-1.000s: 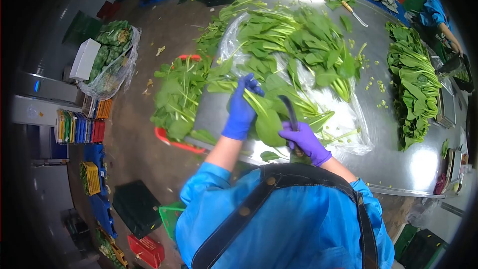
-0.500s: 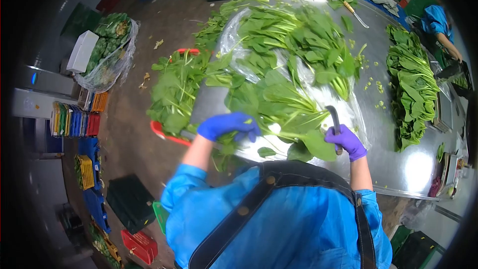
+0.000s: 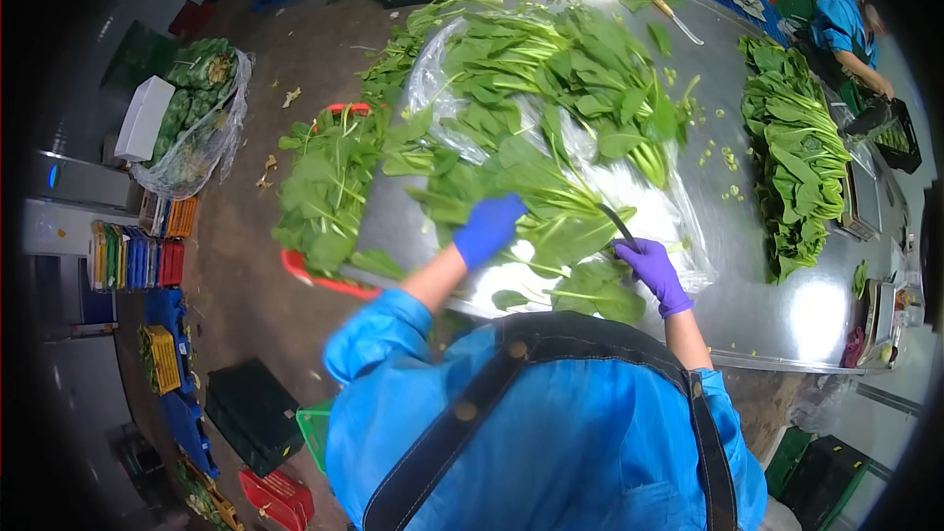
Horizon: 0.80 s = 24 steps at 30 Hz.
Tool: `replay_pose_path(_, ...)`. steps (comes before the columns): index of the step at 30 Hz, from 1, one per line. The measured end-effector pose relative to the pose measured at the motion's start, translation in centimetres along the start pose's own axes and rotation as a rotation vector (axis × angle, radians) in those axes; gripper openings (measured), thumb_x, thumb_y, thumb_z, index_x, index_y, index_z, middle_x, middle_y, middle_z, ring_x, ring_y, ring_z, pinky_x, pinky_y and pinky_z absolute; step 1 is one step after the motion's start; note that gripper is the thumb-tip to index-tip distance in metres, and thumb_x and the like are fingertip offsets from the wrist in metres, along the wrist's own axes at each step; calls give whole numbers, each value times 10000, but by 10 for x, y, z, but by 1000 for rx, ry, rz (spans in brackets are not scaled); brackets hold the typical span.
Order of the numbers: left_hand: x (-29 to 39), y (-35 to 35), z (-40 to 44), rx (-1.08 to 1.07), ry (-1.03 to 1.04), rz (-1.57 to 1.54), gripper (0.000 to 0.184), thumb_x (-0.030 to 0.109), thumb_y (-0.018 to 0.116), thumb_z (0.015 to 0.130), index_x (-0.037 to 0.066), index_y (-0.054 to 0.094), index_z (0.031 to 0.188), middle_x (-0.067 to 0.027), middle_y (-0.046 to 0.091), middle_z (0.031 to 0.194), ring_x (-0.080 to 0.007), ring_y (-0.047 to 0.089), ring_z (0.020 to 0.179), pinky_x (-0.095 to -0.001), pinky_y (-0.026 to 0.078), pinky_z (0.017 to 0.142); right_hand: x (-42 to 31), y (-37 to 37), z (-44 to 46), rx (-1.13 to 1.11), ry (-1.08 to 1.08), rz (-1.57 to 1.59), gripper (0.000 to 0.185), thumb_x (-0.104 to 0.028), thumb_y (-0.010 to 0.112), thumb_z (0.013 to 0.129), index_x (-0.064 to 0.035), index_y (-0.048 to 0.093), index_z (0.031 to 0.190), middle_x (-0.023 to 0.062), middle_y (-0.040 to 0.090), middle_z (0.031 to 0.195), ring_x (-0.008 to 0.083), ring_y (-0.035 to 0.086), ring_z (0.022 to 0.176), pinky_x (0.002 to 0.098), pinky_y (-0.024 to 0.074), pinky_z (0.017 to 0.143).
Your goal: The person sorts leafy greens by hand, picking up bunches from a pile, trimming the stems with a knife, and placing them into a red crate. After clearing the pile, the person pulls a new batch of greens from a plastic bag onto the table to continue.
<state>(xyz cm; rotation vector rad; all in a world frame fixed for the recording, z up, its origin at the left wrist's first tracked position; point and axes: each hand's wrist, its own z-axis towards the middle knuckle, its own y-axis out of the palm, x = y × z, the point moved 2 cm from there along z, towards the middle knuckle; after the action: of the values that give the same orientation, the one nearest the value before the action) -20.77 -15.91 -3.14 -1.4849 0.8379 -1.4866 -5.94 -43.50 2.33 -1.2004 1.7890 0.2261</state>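
Observation:
My left hand (image 3: pixel 490 229), in a purple glove, reaches onto the leafy greens (image 3: pixel 536 172) near the table's front edge. It is slightly blurred and its fingertips are hard to make out among the leaves. In my right hand (image 3: pixel 651 270), also gloved in purple, a curved knife (image 3: pixel 618 224) is gripped, its dark blade pointing up and left beside the stems. Loose leaves (image 3: pixel 597 292) lie just under the right hand. Clear plastic sheeting (image 3: pixel 677 226) is spread beneath the pile.
A red crate (image 3: pixel 334 282) full of greens stands left of the metal table (image 3: pixel 757 324). A long row of greens (image 3: pixel 795 162) lies at the right. Another knife (image 3: pixel 677 18) rests at the back. Across the table, a person in blue (image 3: pixel 841 25) stands by a black crate (image 3: pixel 897 133).
My left hand has moved up and right onto the greens. My right hand has shifted slightly left with the knife, whose blade now leans left. The whole view has shifted a little.

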Motion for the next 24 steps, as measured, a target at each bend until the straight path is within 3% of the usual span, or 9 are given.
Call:
replay_pose_path(4, 5, -7, -5, -116, 82, 84, 279, 223, 593, 763, 116, 585, 1020, -90, 579, 965, -306, 605, 798, -406, 486, 669, 6, 7, 0, 4, 2, 13, 322, -288, 613, 844, -31, 659, 1032, 9, 636, 773, 62, 497, 549, 202, 393, 467)
replay_pose_path(6, 13, -8, -13, -98, 81, 84, 298, 233, 599, 759, 123, 578, 1035, -92, 578, 958, -306, 605, 794, -408, 487, 665, 8, 11, -3, 24, -23, 70, 297, -293, 627, 840, -25, 667, 963, -8, 604, 690, 59, 469, 504, 217, 388, 453)
replay_pose_path(11, 20, -2, -28, -85, 49, 132, 347, 253, 621, 756, 134, 560, 1077, -102, 573, 954, -304, 606, 780, -408, 491, 658, 13, 18, -5, 1, 10, 78, 292, -278, 612, 849, -27, 660, 990, 2, 621, 743, 63, 494, 532, 211, 398, 463)
replay_pose_path(14, 23, -20, -30, -77, 22, 52, 353, 264, 664, 739, 126, 577, 1052, -105, 585, 946, -305, 610, 784, -392, 493, 667, 13, 19, -5, -16, 23, 52, 295, -267, 601, 856, -28, 654, 1021, 11, 637, 787, 67, 512, 553, 207, 402, 468)
replay_pose_path(16, 28, -56, -19, 165, -137, -159, 384, 282, 702, 715, 119, 598, 1046, -112, 600, 929, -302, 611, 801, -372, 493, 690, 10, 20, -2, -12, 18, 52, 298, -270, 602, 856, -29, 654, 1023, 10, 637, 787, 66, 513, 554, 208, 402, 466)
replay_pose_path(19, 46, -106, 12, 201, -205, -335, 415, 285, 687, 722, 103, 590, 1083, -125, 598, 990, -300, 602, 865, -371, 479, 752, 5, 21, -1, -13, 8, 63, 311, -273, 606, 853, -23, 649, 1032, 10, 638, 790, 67, 514, 552, 205, 393, 456)
replay_pose_path(20, 42, -105, 23, 206, -202, -333, 415, 285, 687, 722, 103, 590, 1083, -125, 598, 990, -300, 602, 865, -371, 479, 752, 4, 22, 3, 26, -20, 74, 314, -272, 605, 853, -21, 646, 1037, 16, 637, 788, 63, 514, 555, 197, 384, 451)
replay_pose_path(22, 36, -87, 45, 0, -140, -299, 409, 280, 676, 728, 109, 591, 1090, -123, 595, 1001, -305, 599, 873, -380, 478, 765, -2, 23, 7, 68, -54, 84, 318, -271, 604, 853, -18, 643, 1042, 22, 636, 785, 60, 515, 558, 188, 375, 446)
replay_pose_path(24, 32, -57, 57, 99, -117, -241, 402, 277, 667, 732, 109, 588, 1088, -124, 589, 1008, -311, 596, 875, -388, 477, 766, -9, 21, 7, 144, -102, 360, 322, -259, 592, 860, -18, 633, 1069, 35, 633, 782, 53, 511, 563, 172, 355, 441)
